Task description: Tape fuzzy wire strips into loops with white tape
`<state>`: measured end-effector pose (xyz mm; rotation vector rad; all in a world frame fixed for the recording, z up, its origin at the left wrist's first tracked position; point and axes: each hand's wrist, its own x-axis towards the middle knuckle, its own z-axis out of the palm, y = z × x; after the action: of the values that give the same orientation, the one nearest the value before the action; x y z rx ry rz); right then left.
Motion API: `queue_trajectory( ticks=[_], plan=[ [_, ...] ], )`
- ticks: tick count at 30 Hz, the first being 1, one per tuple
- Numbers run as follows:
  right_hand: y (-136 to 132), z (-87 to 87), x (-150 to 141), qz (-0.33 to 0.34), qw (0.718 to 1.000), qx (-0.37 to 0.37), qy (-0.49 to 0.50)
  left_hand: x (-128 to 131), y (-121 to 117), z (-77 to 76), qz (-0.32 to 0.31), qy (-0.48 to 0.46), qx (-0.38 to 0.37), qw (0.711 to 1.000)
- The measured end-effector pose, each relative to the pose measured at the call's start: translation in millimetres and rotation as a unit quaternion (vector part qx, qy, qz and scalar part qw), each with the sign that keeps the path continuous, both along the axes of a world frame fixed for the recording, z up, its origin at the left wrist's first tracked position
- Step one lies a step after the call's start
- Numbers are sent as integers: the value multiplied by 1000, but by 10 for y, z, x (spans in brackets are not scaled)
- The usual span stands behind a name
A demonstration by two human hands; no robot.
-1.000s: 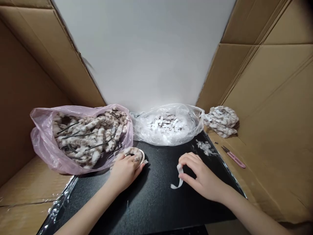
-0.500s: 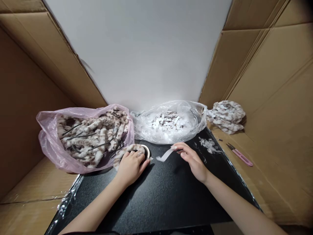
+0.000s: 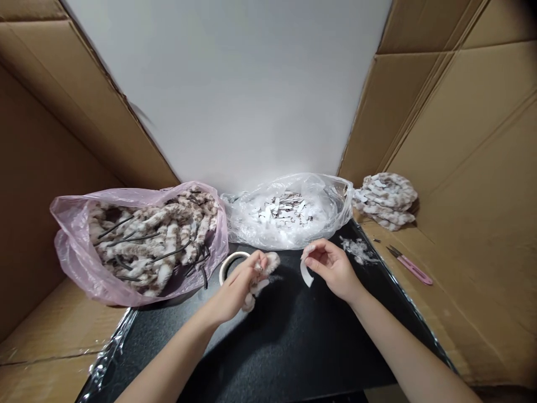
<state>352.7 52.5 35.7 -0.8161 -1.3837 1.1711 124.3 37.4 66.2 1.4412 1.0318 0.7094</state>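
My left hand (image 3: 240, 286) is closed round a furry white-and-brown ring (image 3: 272, 262), partly hidden by the fingers. Between the thumb and fingers of my right hand (image 3: 333, 268) is a short strip of white tape (image 3: 306, 274), its free end curling downward. A roll of masking tape (image 3: 224, 268) lies on the black table just behind my left hand. Both hands are raised over the table, a small gap apart.
A pink plastic bag (image 3: 67, 235) at left holds furry strips with black cords. A clear bag (image 3: 239, 226) behind holds small white-ended pieces. Furry rings (image 3: 390, 201) are stacked at right, near pink-handled snips (image 3: 413, 268) and loose fluff (image 3: 358, 250). Cardboard walls (image 3: 470, 196) flank the black table (image 3: 268, 347).
My left hand has lifted the furry ring off the table by the tape roll and brought it rightward. The right hand still holds the tape strip, which now hangs down.
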Motion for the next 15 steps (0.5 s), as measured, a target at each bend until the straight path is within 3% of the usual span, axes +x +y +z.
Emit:
queue_trajectory(
  ticks=[3, 6, 11, 15],
  plan=[
    [32, -86, 83, -9, 1000, -12, -7, 143, 27, -165, -6, -123, -117, 985],
    [9, -100, 142, 58, 998, -25, -27, 202, 14, -289, -2, -189, -164, 968],
    [-141, 22, 108, 162, 983, -68, -60, 171, -58, -388, 23, -174, -183, 967],
    [-262, 60, -61, 116, 979, -53, -159, 175, -116, -456, -15, -140, -156, 978]
  ],
)
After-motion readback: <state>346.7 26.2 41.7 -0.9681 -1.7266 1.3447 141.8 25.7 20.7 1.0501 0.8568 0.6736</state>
